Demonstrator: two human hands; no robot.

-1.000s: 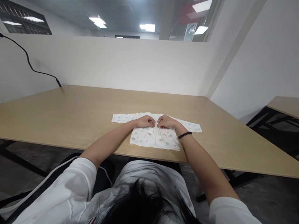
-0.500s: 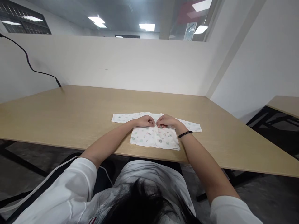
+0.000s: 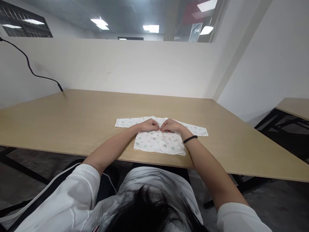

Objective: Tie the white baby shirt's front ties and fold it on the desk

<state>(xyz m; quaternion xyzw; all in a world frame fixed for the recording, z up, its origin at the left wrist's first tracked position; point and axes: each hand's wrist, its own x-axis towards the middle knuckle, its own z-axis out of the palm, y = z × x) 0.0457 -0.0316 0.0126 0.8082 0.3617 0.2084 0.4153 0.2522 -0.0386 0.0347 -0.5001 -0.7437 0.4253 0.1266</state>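
A small white baby shirt (image 3: 149, 141) with a faint printed pattern lies spread on the table, both sleeves stretched out sideways and its front opening down the middle. My left hand (image 3: 150, 124) is closed in a pinch on the left front edge of the shirt. Close against it, my right hand (image 3: 170, 125) pinches the right front edge. The fingertips of both hands nearly meet at the centre line, below the neckline. Whatever small fastening lies between the fingertips is too small to make out. A black bead bracelet (image 3: 190, 139) circles my right wrist.
The wooden table (image 3: 96, 106) reaches back to a low white wall (image 3: 135, 67) with glass above. A black cable (image 3: 40, 76) hangs at the back left, its end at the tabletop. Another table (image 3: 293, 108) stands beyond the right side.
My right hand has moved slightly left, closer to my left hand at the shirt's centre. The shirt lies nearly as before, and both hands keep their pinch.
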